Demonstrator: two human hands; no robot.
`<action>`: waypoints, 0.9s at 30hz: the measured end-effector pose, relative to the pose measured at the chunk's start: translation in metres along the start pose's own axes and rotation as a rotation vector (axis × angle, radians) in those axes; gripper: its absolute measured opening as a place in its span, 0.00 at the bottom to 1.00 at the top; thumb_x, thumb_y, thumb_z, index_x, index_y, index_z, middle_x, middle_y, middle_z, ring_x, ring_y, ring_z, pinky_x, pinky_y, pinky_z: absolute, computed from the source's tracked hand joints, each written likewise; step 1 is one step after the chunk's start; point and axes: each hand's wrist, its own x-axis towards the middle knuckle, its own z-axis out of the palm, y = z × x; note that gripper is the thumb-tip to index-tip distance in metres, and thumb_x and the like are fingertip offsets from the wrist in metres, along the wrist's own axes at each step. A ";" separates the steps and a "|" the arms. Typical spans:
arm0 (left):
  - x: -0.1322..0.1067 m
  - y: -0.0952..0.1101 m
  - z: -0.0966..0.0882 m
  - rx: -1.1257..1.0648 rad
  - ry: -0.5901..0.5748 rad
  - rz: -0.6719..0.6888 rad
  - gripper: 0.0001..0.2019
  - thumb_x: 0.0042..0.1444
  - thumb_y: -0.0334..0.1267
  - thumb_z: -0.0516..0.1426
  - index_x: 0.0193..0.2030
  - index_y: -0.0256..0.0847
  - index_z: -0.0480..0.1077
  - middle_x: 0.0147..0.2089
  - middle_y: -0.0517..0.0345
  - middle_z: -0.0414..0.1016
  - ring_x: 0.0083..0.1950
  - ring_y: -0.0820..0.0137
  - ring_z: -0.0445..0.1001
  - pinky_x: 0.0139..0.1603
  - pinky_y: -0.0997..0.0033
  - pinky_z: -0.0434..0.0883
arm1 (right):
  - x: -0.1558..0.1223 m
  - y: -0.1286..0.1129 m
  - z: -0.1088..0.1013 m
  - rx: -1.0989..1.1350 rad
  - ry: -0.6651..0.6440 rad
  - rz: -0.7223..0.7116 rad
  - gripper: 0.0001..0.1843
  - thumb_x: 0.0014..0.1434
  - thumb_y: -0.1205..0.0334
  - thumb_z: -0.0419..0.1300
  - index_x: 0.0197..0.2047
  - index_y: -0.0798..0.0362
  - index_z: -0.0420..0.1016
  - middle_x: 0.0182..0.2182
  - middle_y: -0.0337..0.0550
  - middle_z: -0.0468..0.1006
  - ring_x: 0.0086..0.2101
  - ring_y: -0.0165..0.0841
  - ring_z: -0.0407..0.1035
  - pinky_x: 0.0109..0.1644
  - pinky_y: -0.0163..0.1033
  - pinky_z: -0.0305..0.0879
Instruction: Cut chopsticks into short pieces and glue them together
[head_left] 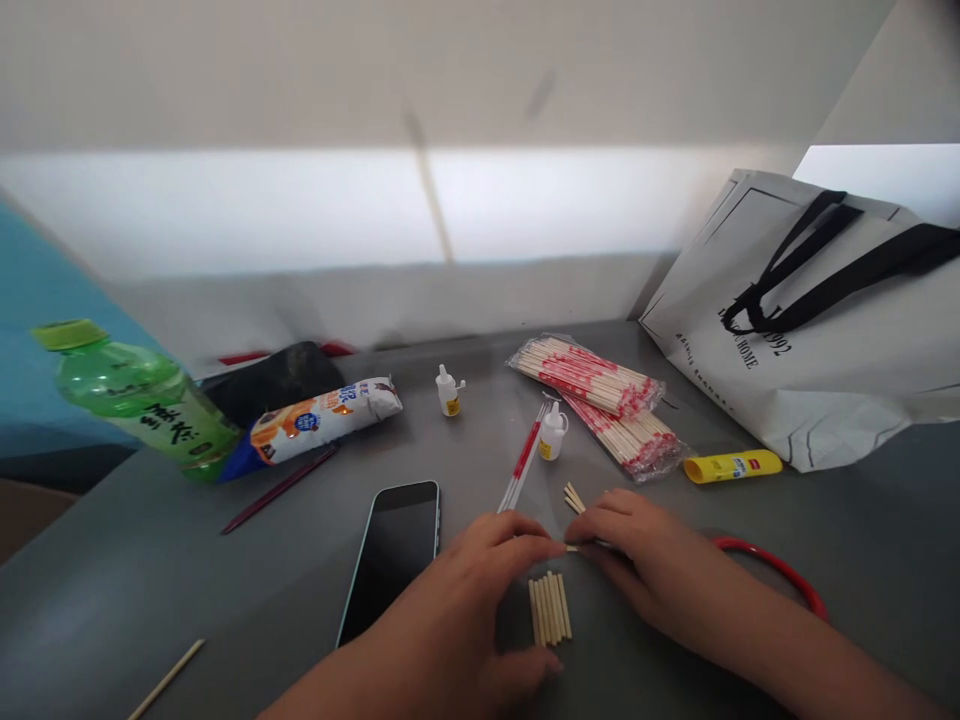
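My right hand [649,560] is closed in a pinch on a short wooden stick [571,548], only a bit of which shows between the fingers. My left hand [484,590] is curved with thumb and forefinger apart, its forefinger tip at the other end of that stick. Between the left thumb and forefinger lies a flat row of several short cut sticks [550,608], side by side on the table. A few more stick pieces [574,498] lie just beyond my right fingertips. A red loop-shaped handle [780,568] is partly hidden behind my right forearm.
On the grey table [465,450] are a phone [394,550], two small glue bottles [448,392], a narrow red-and-clear wrapper [525,455], packs of sticks [589,378], a yellow tube [733,466], a snack pack [322,420], a green bottle [142,395], a purple tool [279,490], a loose stick [166,680] and a white bag [810,380].
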 end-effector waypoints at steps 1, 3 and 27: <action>0.000 0.000 0.000 -0.003 0.007 0.000 0.34 0.46 0.33 0.70 0.62 0.53 0.72 0.65 0.57 0.70 0.64 0.58 0.70 0.68 0.58 0.65 | 0.000 0.000 0.001 0.004 0.003 -0.005 0.15 0.67 0.73 0.55 0.47 0.45 0.79 0.42 0.42 0.78 0.43 0.39 0.74 0.48 0.46 0.70; 0.000 0.001 0.000 -0.004 0.058 -0.013 0.30 0.51 0.35 0.68 0.62 0.52 0.71 0.63 0.57 0.71 0.62 0.59 0.71 0.66 0.59 0.66 | 0.000 -0.001 0.001 0.015 0.011 -0.024 0.14 0.69 0.72 0.55 0.46 0.46 0.78 0.41 0.42 0.78 0.43 0.39 0.73 0.47 0.46 0.69; 0.000 0.001 0.010 0.070 0.081 -0.135 0.30 0.48 0.34 0.63 0.61 0.44 0.69 0.59 0.53 0.71 0.58 0.57 0.71 0.63 0.57 0.66 | 0.001 0.000 0.001 0.011 0.068 -0.043 0.10 0.67 0.71 0.57 0.44 0.48 0.77 0.38 0.41 0.79 0.40 0.38 0.72 0.45 0.43 0.68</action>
